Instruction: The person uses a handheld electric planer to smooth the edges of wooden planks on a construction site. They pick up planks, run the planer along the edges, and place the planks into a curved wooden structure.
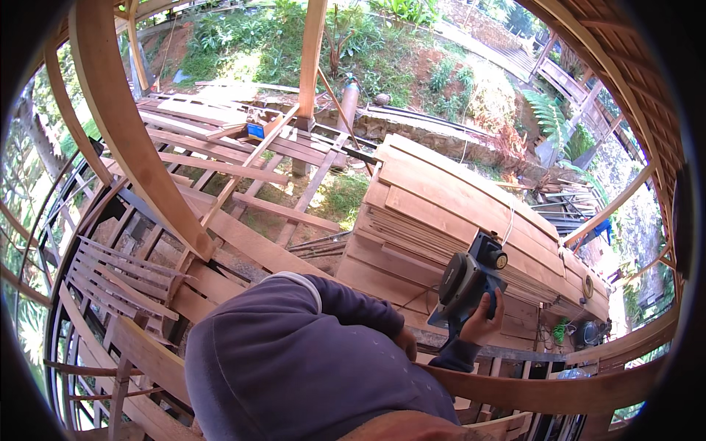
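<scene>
An electric hand planer (pixel 469 278), dark with a round side cover and a knob, is raised in my right hand (pixel 482 320). Its body tilts upward, with the fingers wrapped around the near end. My left hand (pixel 407 343) is bent in close to my body, below and left of the planer. The dark sleeve and torso hide most of it, so its fingers cannot be made out. Behind the planer lies a large stack of wooden boards (pixel 436 193). A curved wooden rail (pixel 546 391) passes just below my right forearm.
Curved timber posts (pixel 118 127) rise at the left, and another post (pixel 313 55) stands at the back. Open floor joists (pixel 259 190) have gaps showing ground beneath. A blue box (pixel 256 130) rests on loose planks. A gas cylinder (pixel 348 105) stands behind, and a coiled cord (pixel 588 285) is at right.
</scene>
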Motion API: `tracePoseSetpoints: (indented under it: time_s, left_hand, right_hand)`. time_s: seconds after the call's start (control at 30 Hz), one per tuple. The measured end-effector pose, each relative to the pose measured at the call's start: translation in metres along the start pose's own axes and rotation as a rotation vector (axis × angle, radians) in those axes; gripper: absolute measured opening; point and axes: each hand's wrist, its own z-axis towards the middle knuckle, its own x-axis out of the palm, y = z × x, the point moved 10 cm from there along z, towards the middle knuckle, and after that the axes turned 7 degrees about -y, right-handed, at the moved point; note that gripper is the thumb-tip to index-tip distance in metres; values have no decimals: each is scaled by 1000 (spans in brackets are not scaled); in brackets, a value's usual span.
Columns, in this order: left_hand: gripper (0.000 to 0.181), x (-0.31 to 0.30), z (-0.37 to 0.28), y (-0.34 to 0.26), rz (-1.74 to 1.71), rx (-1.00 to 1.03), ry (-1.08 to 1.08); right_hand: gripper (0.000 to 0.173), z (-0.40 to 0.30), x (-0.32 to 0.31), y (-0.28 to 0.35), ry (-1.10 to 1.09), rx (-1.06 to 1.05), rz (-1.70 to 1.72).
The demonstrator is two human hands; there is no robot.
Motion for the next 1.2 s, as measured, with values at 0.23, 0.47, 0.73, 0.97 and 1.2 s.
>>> tracePoseSetpoints:
  time_s: [0.23, 0.47, 0.73, 0.97, 1.2]
  left_hand:
    - [26, -77, -61, 22, -137, 203, -749]
    - [29, -148, -77, 22, -130, 128, -965]
    - [20, -178, -69, -57, -155, 274, -1063]
    - [18, -185, -72, -111, -300, 241, -1142]
    - [24, -190, -78, -152, -194, 314, -1175]
  right_hand:
    - [25, 47, -88, 33, -318, -458, -218]
    - [33, 52, -169, 29, -385, -37, 505]
    - [44, 25, -208, 53, -327, -135, 852]
    - [42, 5, -182, 55, -245, -106, 848]
    - [42, -7, -157, 46, -214, -100, 809]
